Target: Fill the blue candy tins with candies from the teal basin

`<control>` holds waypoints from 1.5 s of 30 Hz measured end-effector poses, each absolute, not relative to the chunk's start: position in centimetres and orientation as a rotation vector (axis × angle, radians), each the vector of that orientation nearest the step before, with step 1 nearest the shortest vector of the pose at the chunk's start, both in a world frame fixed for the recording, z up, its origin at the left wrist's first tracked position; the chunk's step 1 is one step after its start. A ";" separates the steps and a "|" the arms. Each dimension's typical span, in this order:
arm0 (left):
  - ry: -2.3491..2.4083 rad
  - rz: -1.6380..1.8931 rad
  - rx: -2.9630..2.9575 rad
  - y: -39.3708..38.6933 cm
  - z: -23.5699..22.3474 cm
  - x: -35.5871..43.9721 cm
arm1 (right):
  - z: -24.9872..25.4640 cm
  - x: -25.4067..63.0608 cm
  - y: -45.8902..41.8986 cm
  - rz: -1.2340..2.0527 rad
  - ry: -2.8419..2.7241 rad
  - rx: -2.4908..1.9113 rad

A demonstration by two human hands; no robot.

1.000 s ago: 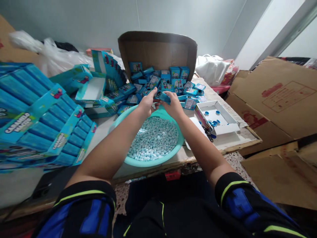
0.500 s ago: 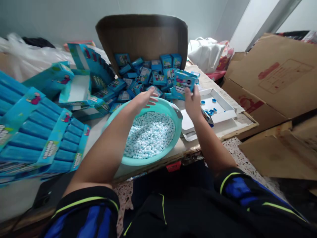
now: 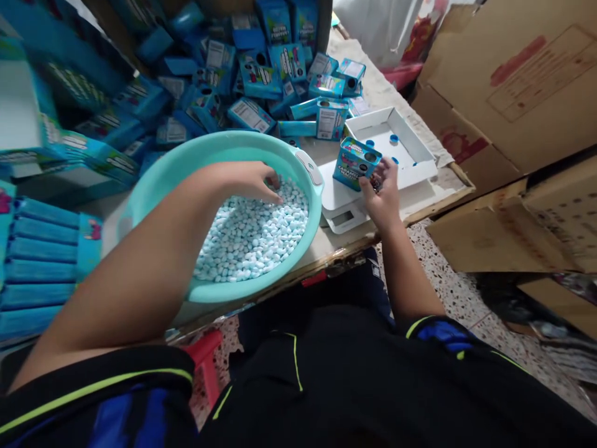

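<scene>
My left hand [image 3: 249,179] hangs over the candies inside a turquoise plastic basin, its thumb apart from its bent fingers. Small pale blue and white candies [image 3: 254,239] cover the floor of the basin [image 3: 205,291]; whether any are under the fingertips is hidden. To the right, my right hand [image 3: 383,194] grips a blue candy box [image 3: 354,165] by its right side, thumb at the lower front corner. That box stands upright over a white scale [image 3: 332,198], whose small display faces me.
Behind the basin lies a heap of blue candy boxes [image 3: 259,78]. A white tray [image 3: 420,162] with several blue caps [image 3: 394,139] sits beside the scale. Blue display packs [image 3: 44,249] stand at the left. Large cardboard cartons [image 3: 513,93] are at the right, past the table edge.
My right hand has brought the blue box down and nearer, over the scale. My left hand has lowered into the basin. The view has tilted down.
</scene>
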State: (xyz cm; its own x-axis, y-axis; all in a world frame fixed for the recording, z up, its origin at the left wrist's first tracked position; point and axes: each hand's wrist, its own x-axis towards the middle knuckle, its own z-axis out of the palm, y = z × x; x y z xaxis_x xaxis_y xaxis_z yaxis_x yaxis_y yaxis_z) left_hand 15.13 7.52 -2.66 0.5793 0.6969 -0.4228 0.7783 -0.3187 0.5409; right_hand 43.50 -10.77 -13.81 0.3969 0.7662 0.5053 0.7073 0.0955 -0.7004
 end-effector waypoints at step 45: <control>1.196 0.288 1.769 5.6 -0.4 13.9 | -13.7 43.6 -12.8 -0.293 -1.180 -1.562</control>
State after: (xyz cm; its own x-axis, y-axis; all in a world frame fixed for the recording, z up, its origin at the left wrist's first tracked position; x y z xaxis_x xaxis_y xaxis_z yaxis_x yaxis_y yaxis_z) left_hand 13.88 5.65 -0.37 0.4941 0.8187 -0.2927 0.5955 -0.0734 0.8000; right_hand 43.62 -12.85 -13.74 0.4724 0.5215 0.7105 0.7935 0.0991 -0.6004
